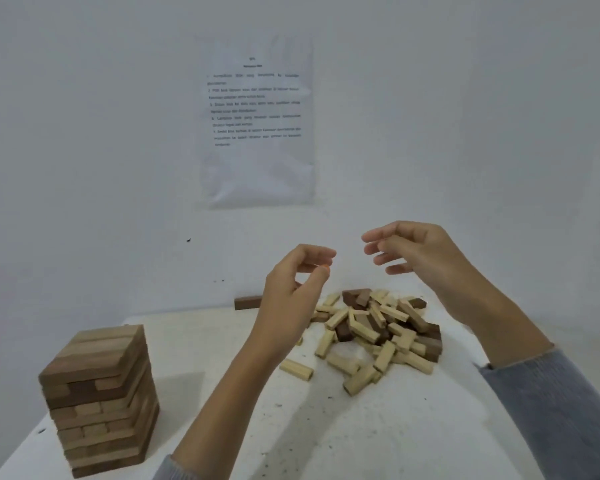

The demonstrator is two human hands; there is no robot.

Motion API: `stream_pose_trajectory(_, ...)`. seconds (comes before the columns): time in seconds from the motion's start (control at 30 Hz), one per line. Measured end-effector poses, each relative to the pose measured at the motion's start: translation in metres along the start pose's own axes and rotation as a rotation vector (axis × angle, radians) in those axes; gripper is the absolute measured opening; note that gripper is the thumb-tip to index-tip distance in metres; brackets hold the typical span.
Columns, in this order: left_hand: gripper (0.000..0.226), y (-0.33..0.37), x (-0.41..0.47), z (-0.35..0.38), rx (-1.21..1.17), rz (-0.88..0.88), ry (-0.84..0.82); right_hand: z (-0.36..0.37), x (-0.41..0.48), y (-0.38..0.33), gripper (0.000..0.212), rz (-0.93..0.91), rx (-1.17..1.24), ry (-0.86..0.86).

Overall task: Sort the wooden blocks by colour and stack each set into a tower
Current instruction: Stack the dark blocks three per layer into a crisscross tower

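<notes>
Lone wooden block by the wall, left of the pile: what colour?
Dark brown; the lone wooden block shows best in the head view.

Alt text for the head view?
Left hand and right hand, fingers loosely curled, are raised above a pile of light and dark wooden blocks on a white table. A brown tower stands at left; a printed sheet hangs behind.
</notes>
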State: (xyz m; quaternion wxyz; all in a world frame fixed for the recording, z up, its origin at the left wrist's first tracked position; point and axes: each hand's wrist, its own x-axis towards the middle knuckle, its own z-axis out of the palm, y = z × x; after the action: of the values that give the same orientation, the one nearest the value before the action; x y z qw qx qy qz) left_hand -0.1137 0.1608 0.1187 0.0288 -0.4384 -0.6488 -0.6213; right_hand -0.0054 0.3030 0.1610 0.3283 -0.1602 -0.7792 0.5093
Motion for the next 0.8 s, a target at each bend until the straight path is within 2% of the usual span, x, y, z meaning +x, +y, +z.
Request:
stream_pose_trajectory(0.3, 0.014, -0.064, 0.037, 0.066, 0.167, -0.167, -0.25, -0.047, 0.041, 0.076, 0.025, 0.207, -0.163, 0.05)
stream_pose_trajectory(0.4, 0.022, -0.081, 0.044, 0.085, 0.26, -0.225, -0.363, -0.052, 0.049, 0.104, 0.022, 0.296, -0.241, 0.014)
stream_pose_trajectory(0.57, 0.045, -0.106, 0.052, 0.113, 0.499, -0.252, -0.456, -0.048, 0.055, 0.137, 0.017, 0.349, -0.392, -0.019)
stream_pose_trajectory(0.67, 0.062, -0.123, 0.054, 0.122, 0.504, -0.275, -0.547, -0.041, 0.055, 0.149, 0.024, 0.359, -0.464, -0.049)
stream_pose_trajectory(0.8, 0.063, -0.14, 0.054, 0.129, 0.558, -0.215, -0.518, -0.038, 0.054, 0.164, 0.025, 0.355, -0.486, -0.078)
